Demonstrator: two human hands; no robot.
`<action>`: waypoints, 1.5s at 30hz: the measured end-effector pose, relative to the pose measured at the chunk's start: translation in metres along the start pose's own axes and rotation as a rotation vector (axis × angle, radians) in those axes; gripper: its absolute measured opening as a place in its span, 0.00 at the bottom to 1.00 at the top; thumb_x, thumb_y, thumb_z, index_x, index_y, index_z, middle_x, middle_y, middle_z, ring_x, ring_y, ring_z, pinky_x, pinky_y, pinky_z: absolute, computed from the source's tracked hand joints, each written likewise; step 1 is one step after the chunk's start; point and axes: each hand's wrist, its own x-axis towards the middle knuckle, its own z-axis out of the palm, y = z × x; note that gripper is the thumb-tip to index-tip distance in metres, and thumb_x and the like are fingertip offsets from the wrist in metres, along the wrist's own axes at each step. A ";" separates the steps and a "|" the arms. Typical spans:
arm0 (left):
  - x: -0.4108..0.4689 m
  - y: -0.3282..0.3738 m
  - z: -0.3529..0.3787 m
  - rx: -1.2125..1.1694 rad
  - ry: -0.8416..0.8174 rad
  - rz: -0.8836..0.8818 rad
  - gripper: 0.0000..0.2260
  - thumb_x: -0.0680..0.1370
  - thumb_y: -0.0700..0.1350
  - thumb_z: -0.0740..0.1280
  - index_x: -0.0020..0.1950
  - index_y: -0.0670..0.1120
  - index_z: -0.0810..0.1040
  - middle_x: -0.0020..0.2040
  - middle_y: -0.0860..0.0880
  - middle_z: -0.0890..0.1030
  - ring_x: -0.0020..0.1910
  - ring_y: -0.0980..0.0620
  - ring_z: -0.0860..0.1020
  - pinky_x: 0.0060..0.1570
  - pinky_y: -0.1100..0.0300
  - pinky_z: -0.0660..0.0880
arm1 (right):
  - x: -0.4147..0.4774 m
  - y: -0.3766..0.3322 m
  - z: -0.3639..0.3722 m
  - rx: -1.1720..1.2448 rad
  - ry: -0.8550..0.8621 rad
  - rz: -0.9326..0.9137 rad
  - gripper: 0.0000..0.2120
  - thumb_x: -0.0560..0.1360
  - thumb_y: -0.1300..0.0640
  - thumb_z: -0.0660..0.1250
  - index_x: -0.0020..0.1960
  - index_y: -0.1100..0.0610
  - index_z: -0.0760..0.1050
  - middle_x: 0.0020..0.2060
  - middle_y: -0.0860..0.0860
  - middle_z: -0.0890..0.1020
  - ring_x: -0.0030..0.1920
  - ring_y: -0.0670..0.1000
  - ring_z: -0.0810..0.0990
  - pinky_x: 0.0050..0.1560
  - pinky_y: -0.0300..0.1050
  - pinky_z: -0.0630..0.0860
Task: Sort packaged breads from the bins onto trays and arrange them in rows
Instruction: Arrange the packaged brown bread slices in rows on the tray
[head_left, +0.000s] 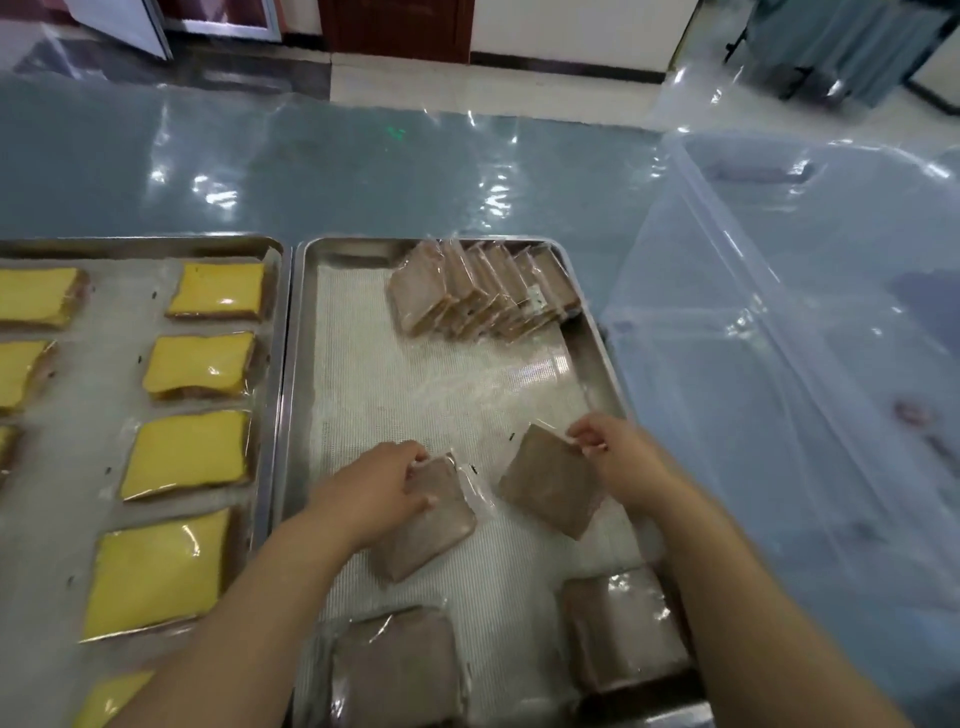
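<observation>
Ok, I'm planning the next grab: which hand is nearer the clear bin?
Right. The right hand pinches a packet by the right rim of the tray, beside the bin; the left hand grips another packet mid-tray, farther left.

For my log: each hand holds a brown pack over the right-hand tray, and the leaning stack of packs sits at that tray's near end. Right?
Not quite: in the head view the leaning stack sits at the tray's far end. The left hand and right hand each hold a brown pack.
</observation>
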 end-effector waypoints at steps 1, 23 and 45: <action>0.000 0.002 0.004 0.115 0.027 0.007 0.23 0.74 0.55 0.67 0.67 0.54 0.68 0.63 0.52 0.72 0.59 0.51 0.71 0.60 0.51 0.71 | 0.000 0.000 0.000 -0.071 0.001 0.012 0.13 0.79 0.58 0.61 0.62 0.48 0.74 0.59 0.49 0.78 0.57 0.52 0.77 0.57 0.49 0.75; -0.038 -0.005 0.023 0.346 0.056 0.053 0.42 0.69 0.50 0.72 0.76 0.45 0.52 0.72 0.48 0.62 0.71 0.47 0.59 0.71 0.56 0.52 | -0.018 0.008 0.017 -0.443 -0.090 -0.281 0.46 0.66 0.62 0.76 0.76 0.53 0.55 0.72 0.49 0.63 0.72 0.53 0.58 0.69 0.48 0.65; -0.050 -0.005 0.013 0.235 -0.015 0.043 0.34 0.73 0.56 0.67 0.75 0.49 0.59 0.72 0.49 0.64 0.70 0.48 0.63 0.68 0.55 0.60 | -0.024 0.021 0.008 -0.438 -0.296 -0.230 0.38 0.70 0.59 0.68 0.76 0.49 0.57 0.75 0.46 0.59 0.76 0.52 0.52 0.74 0.56 0.55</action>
